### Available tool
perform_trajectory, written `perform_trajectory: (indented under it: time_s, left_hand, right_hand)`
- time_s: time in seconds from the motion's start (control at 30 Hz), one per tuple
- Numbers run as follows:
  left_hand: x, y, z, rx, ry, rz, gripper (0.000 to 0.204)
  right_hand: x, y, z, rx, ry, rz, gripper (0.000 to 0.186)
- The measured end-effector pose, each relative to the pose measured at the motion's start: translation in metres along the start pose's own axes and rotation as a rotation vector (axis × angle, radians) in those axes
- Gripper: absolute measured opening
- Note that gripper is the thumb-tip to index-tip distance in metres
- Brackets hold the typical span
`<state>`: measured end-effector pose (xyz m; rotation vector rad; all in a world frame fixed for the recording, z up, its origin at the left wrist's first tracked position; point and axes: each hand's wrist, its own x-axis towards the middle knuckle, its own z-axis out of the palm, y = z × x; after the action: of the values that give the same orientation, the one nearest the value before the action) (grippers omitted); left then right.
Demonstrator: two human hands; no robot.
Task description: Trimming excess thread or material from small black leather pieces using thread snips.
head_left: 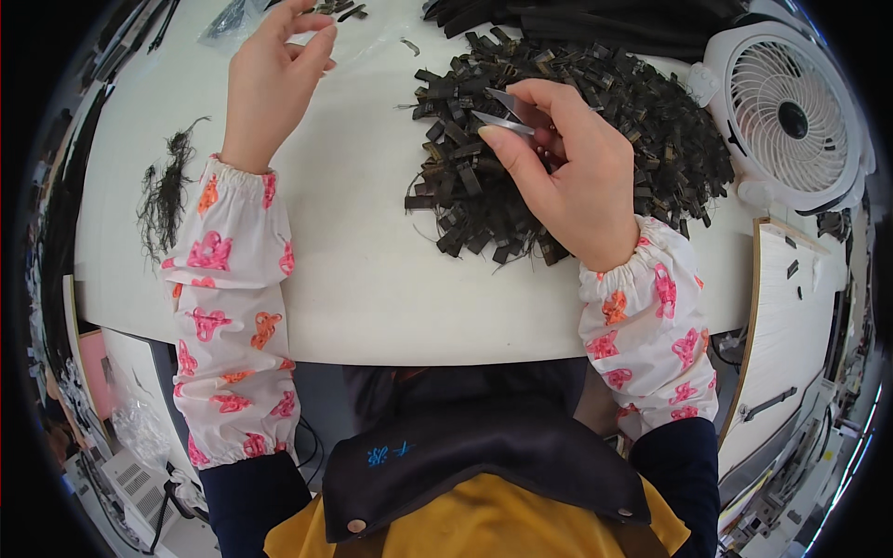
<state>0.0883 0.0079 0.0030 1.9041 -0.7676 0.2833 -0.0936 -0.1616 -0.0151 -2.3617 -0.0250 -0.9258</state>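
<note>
Looking down from the head view, the right hand (567,177) pinches thin shiny metal tweezers (507,113) over a big pile of small dark flat strips (595,139) on the white table (363,270). The left hand (274,79) (fingers curled, tips close together) hangs near the far edge; I cannot tell if it holds anything. A white round fan (791,116) stands on the right.
</note>
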Motion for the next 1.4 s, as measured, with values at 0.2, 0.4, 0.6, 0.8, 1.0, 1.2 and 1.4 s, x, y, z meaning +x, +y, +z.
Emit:
perform_trajectory:
  time_s: [0.2,0.4,0.6,0.8,1.0,1.2,1.4]
  left_hand:
    - [-0.069,0.051,0.018,-0.026,-0.477,0.201,0.021]
    - [-0.075,0.048,0.028,0.185,-0.555,0.408,0.015]
    - [-0.074,0.061,-0.001,-0.307,-0.69,-0.178,0.025]
    - [-0.053,0.056,-0.026,-0.395,-0.78,-0.313,0.029]
    - [-0.058,0.048,-0.011,-0.453,-0.874,-0.42,0.017]
    - [-0.057,0.042,-0.008,-0.314,-0.86,-0.346,0.008]
    - [-0.064,0.041,0.005,-0.613,-0.44,-0.359,0.013]
  right_hand:
    - [-0.003,0.005,-0.004,0.097,0.006,0.168,0.032]
    - [-0.002,0.001,-0.003,0.167,-0.035,0.124,0.031]
    - [0.0,-0.013,-0.001,0.56,-0.276,0.054,0.029]
    - [0.0,0.0,0.001,0.37,-0.373,-0.062,0.015]
    - [-0.001,-0.004,-0.002,0.315,-0.258,0.022,0.007]
    - [-0.001,-0.003,-0.001,0.266,-0.175,-0.055,0.01]
    - [-0.011,-0.001,0.016,0.132,-0.138,-0.154,0.02]
